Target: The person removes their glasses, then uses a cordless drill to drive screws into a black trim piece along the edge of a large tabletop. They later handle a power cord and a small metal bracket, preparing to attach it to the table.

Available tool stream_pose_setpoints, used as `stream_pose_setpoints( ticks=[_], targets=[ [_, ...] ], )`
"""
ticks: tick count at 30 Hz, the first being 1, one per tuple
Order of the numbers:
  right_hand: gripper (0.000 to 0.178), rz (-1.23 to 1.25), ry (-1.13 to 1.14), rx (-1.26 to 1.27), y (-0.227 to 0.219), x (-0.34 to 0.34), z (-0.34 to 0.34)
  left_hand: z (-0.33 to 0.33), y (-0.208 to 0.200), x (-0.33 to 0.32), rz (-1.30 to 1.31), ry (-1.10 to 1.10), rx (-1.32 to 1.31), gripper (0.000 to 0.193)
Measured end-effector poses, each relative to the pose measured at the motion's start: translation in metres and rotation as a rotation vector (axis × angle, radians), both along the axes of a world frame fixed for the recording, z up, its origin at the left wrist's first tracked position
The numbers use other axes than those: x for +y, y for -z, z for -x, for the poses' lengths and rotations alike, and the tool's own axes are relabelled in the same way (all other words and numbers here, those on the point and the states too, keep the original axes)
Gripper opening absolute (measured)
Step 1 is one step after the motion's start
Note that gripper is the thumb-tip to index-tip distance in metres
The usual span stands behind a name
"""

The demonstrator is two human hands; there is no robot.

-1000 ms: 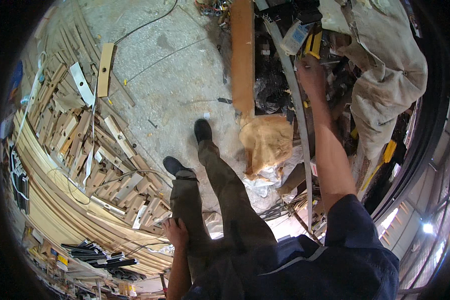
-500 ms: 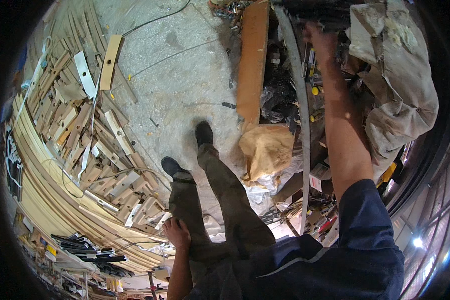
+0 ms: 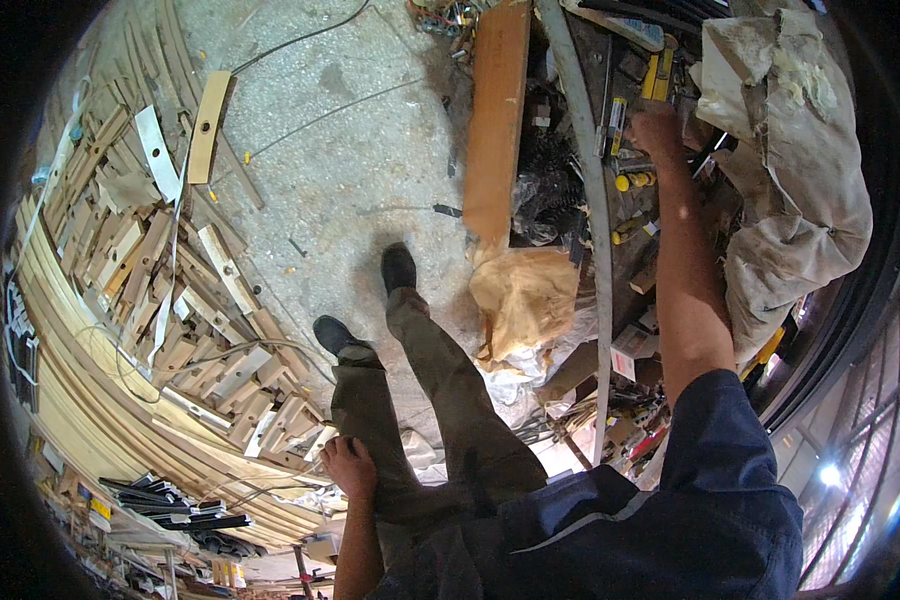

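Observation:
My right hand (image 3: 656,132) reaches far out among the tools on the right, its fingers curled. A flat yellow tool (image 3: 658,75) sticks out just beyond the fingers. Whether they grip it or something under the palm is hidden. Close by lie yellow-ended tools (image 3: 634,182) and a slim yellow-and-white piece (image 3: 616,125). My left hand (image 3: 348,466) rests on my left thigh with the fingers laid loosely over the trouser leg (image 3: 372,430), holding nothing.
A curved grey strip (image 3: 592,200) and an orange-brown board (image 3: 495,130) border the tool clutter. Crumpled beige cloth (image 3: 800,190) bulges beside my right arm. Wooden offcuts (image 3: 235,375) and long curved strips (image 3: 100,400) cover the left. A cable (image 3: 300,37) crosses the concrete floor (image 3: 340,130).
My right hand has drawn back toward me and lower over the tools, uncovering the yellow tool. My left hand stays on my thigh. The whole view has shifted slightly.

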State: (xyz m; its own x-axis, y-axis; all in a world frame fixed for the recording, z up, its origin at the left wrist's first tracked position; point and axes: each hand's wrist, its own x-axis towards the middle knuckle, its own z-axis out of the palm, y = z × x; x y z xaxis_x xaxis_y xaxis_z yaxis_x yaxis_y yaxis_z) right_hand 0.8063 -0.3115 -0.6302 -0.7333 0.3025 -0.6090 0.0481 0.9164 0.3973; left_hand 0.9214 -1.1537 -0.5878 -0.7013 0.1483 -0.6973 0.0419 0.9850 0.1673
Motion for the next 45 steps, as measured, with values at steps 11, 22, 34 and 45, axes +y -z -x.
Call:
stream_pose_setpoints(
  ticks=[11, 22, 34, 45],
  targets=[
    [0.024, -0.153, 0.591, 0.053, -0.012, -0.089, 0.084, -0.016, 0.005, -0.014, 0.026, -0.024, 0.044, 0.023],
    [0.038, 0.416, 1.102, 1.021, -0.097, -0.151, 0.062, -0.005, 0.014, -0.032, -0.035, -0.094, -0.093, 0.029],
    [0.015, 1.669, 1.767, 0.827, -0.238, -0.444, 0.026, 0.162, -0.203, 0.194, -1.361, -0.730, -0.484, 0.051],
    [0.027, 1.960, 1.564, 0.858, -0.371, -0.547, -0.032, 0.169, -0.347, 0.123, -1.191, -0.683, -0.448, 0.039]
  ],
)
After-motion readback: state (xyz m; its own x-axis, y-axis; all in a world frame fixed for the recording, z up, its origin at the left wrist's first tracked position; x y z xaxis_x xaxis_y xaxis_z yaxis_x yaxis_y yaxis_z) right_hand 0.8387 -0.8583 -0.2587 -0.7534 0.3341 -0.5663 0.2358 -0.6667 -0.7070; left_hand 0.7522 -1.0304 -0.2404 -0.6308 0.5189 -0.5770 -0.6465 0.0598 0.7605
